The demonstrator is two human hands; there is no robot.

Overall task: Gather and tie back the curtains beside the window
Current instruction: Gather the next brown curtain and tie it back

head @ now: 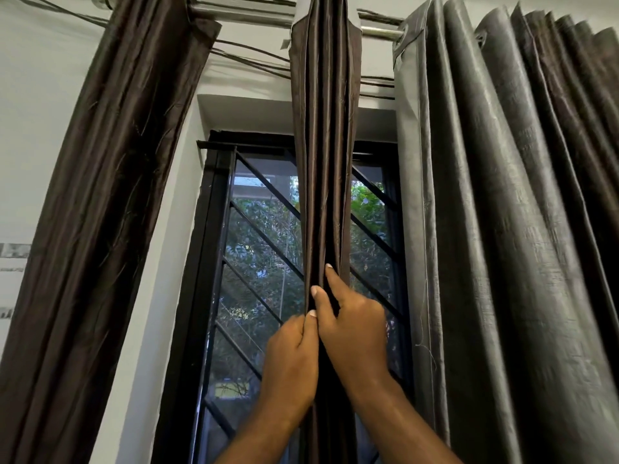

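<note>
A narrow dark brown curtain (323, 145) hangs bunched in tight folds from the metal rod (248, 15), in front of the middle of the window (264, 249). My left hand (291, 360) grips its left folds at about chest height. My right hand (351, 326) holds the folds just to the right and slightly higher, thumb and fingers curled round the cloth, index finger stretched up along a pleat. Both hands touch each other. A second dark brown curtain (100, 212) hangs gathered at the left. No tie-back is in view.
A wide grey pleated curtain (502, 229) covers the right side. The window has a black frame and a diagonal metal grille, with green trees behind. Thin dark cables (248, 58) run along the white wall under the rod.
</note>
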